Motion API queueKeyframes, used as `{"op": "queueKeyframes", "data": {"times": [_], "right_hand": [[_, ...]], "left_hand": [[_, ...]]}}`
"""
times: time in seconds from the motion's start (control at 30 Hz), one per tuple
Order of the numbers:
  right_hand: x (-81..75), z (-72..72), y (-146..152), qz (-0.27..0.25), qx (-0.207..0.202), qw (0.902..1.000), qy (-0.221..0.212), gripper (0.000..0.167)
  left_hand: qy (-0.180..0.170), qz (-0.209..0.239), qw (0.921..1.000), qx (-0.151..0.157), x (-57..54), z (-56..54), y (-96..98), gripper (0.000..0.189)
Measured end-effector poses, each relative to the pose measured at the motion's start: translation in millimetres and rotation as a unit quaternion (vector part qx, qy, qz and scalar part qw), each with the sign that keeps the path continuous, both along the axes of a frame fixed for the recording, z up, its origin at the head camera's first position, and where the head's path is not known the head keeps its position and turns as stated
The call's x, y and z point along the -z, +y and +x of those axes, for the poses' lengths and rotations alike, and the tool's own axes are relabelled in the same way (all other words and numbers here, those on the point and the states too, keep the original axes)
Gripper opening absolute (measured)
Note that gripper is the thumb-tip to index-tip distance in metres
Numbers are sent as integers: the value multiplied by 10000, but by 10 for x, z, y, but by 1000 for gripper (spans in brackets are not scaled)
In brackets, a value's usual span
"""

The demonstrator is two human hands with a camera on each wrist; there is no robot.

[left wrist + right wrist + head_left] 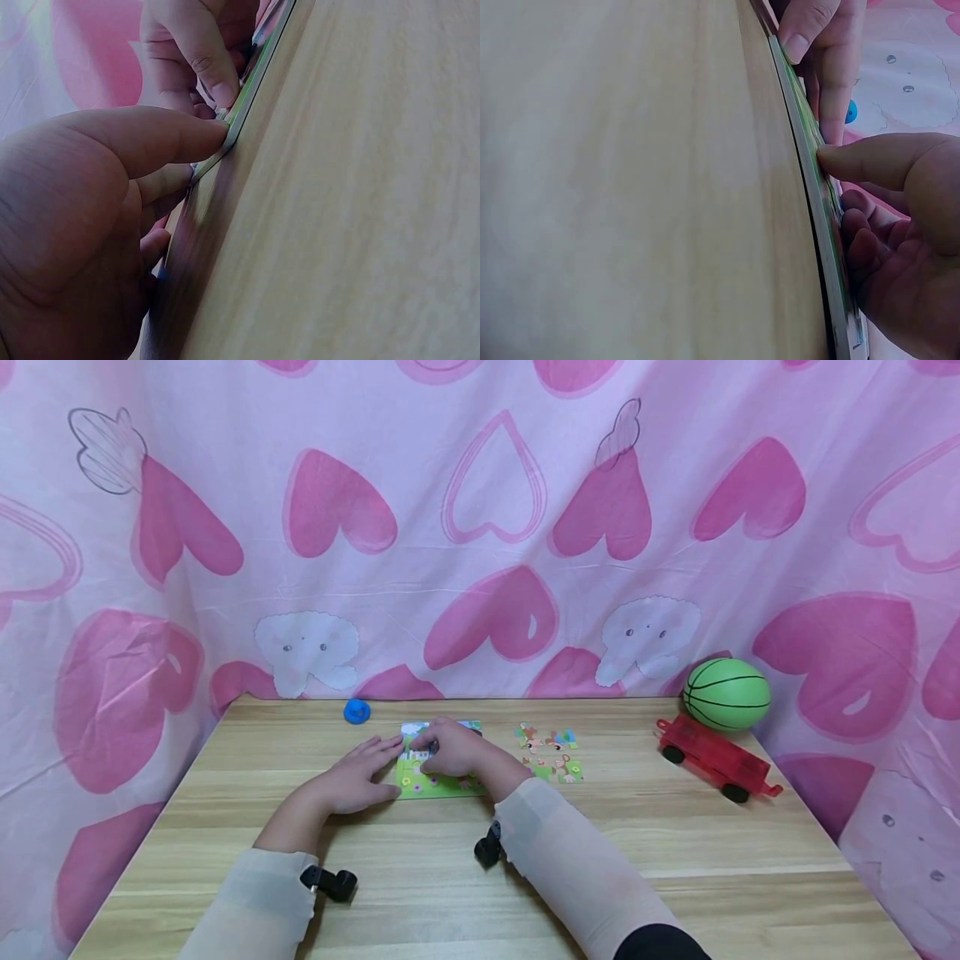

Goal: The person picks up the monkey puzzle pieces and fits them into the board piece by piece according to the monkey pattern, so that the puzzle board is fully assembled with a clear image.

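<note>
A thin jigsaw puzzle board (437, 788), printed with green grass, flowers and blue sky, lies flat on the table. At its left side rests my left hand (354, 781), fingers stretched out, with the thumb at the lower left corner and fingertips along the edge. Over the board is my right hand (456, 750), hiding much of the picture; its index finger points left and its thumb (870, 159) touches the printed face. The other right fingers (866, 247) curl loosely above the surface. Several loose puzzle pieces (567, 769) with brown animal parts lie right of the board.
A blue round object (357, 711) sits near the table's back edge, left of the board. On the right stand a red toy wagon (712, 755) and a green ball (727, 694) behind it. A pink heart-patterned curtain (495, 610) hangs behind the wooden table (420, 893).
</note>
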State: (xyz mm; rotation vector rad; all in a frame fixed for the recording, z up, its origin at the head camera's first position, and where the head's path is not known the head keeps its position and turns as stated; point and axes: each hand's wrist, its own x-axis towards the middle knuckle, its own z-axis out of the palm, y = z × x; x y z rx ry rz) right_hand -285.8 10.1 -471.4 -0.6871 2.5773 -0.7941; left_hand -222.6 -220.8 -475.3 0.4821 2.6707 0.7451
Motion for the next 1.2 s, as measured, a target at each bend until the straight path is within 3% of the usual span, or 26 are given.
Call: {"op": "queueKeyframes", "data": {"times": [0.6, 0.93, 1.2], "right_hand": [[-51, 24, -7, -22, -43, 10000, -41, 42], [-169, 55, 326, -1242, 469, 9911, -126, 43], [-211, 62, 813, -1601, 1000, 9818, -232, 45]], "left_hand": [[-64, 75, 9999, -27, 0, -6, -10, 82], [-58, 2, 10000, -48, 34, -34, -11, 83], [-42, -28, 10000, -58, 14, -11, -4, 83]]}}
